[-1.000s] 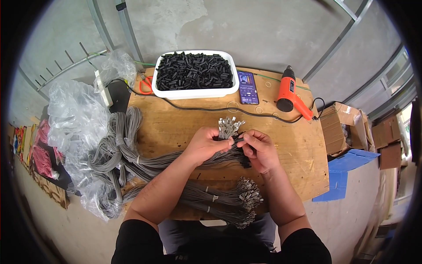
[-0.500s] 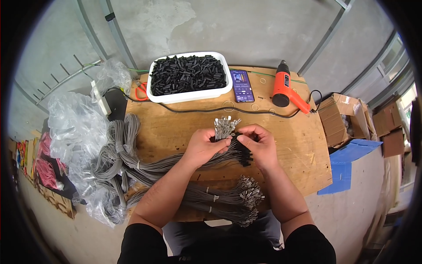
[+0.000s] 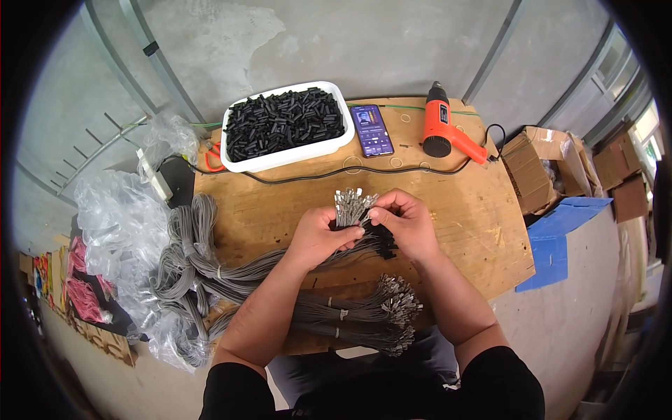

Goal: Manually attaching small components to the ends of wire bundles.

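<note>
My left hand (image 3: 316,236) is closed around a bundle of grey wires, whose silver metal terminals (image 3: 351,206) fan upward above the thumb. At the right side of this fan, my right hand (image 3: 408,225) pinches one terminal end between thumb and fingertips; the fingers partly cover it. Black sleeves (image 3: 384,245) on wire ends show below my right hand. From the held area, grey wires (image 3: 262,264) run left across the table. Nearer to me lie tied grey wire bundles (image 3: 399,302) with bare silver terminals, partly behind my left forearm.
A white tub (image 3: 289,159) of short black tubes stands at the back of the wooden table (image 3: 476,238). Beside it are a phone (image 3: 373,131), an orange heat gun (image 3: 448,129) and a black cord (image 3: 308,179). Clear plastic bags (image 3: 115,231) lie left; cardboard boxes (image 3: 532,168) stand right.
My right fingers have moved from the black sleeves up to the terminals at the bundle's right side. My left hand keeps its hold. The whole view has shifted slightly.
</note>
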Available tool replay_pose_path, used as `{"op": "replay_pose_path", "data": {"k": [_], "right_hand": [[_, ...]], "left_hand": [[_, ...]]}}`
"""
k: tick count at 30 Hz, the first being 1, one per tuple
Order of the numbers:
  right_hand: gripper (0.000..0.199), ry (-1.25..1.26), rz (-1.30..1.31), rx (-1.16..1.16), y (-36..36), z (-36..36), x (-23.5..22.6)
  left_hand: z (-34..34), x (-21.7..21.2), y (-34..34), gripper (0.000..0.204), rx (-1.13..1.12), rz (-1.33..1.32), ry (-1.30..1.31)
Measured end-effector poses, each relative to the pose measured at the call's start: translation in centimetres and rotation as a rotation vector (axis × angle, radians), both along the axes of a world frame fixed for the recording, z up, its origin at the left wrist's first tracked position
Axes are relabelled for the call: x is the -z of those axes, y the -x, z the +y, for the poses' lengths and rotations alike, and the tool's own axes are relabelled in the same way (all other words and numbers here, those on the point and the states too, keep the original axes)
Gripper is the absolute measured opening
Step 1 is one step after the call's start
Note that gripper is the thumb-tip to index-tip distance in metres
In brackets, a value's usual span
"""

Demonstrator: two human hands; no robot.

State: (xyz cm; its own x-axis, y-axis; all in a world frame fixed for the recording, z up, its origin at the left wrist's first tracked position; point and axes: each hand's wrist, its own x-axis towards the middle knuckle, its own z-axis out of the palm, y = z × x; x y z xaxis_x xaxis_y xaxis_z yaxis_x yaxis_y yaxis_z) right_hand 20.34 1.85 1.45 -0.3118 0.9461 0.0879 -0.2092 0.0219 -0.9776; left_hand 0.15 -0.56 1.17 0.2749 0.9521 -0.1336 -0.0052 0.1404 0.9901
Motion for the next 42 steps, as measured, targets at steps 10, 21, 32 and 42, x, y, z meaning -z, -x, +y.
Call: {"op": "replay_pose_path", "data": {"k": [10, 21, 32, 42], "right_hand": [[0.008, 0.106, 0.077, -0.038, -0.5, 0.1, -0.5], [0.007, 0.037, -0.063, -0.047, -0.6, 0.0, -0.2], [0.008, 0.050, 0.007, -0.020, -0.3, -0.2, -0.1], [0.011, 0.112, -0.004, -0.060, -0.2, -0.1, -0.5]], "left_hand": [[0.0, 0.7, 0.1, 0.013, -0.033, -0.103, 0.042], [0.1, 0.2, 0.1, 0.014, -0.079, -0.185, 0.061], [0.2, 0.5, -0.1, 0.011, -0.163, -0.274, 0.078], [0.2, 0.7, 0.0, 0.008, -0.069, -0.159, 0.019]]}}
